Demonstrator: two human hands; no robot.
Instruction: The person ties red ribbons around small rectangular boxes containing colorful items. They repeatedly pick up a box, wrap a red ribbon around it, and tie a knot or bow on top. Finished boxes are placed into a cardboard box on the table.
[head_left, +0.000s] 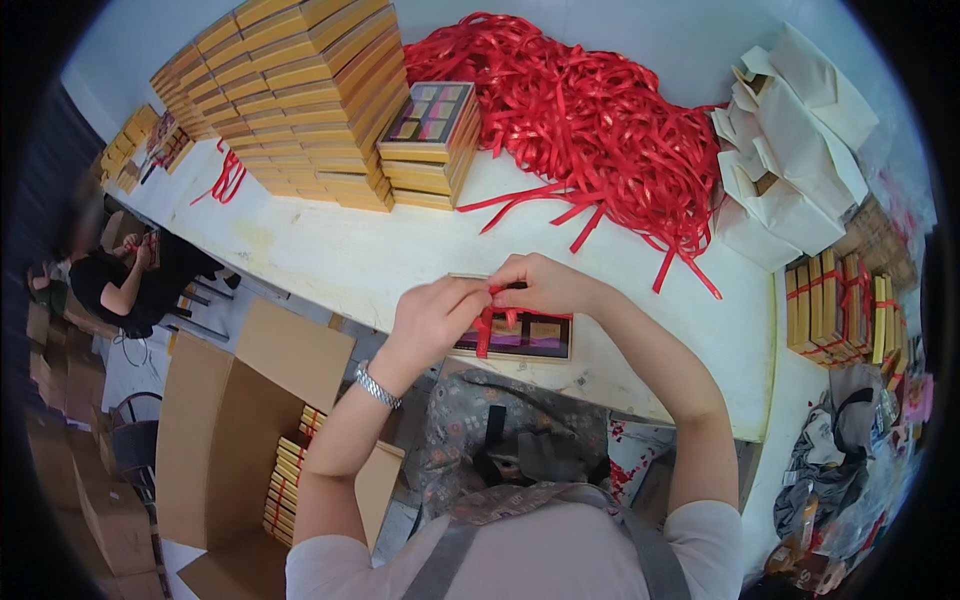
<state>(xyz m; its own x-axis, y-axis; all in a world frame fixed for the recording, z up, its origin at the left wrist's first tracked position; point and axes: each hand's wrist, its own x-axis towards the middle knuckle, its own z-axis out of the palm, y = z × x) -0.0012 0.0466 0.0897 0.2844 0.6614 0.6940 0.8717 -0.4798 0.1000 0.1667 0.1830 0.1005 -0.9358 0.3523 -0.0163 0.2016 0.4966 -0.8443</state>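
A flat gold-edged gift box (548, 335) with a clear window lies on the white table in front of me, small packets showing inside. Red ribbon (484, 339) crosses its top both ways. Above the crossing, my left hand (442, 311) pinches the ribbon between thumb and fingers. From the other side my right hand (536, 281) grips the same ribbon, its fingertips meeting those of the left. The fingers partly hide where the ribbon strands meet, and both hands cover the box's far side.
Tall stacks of gold boxes (300, 97) stand at the back left, beside a shorter stack (431, 142). A heap of red ribbons (585, 112) and white paper bags (787, 150) lie behind. An open carton (217, 427) holds ribboned boxes. A person (112, 277) sits at left.
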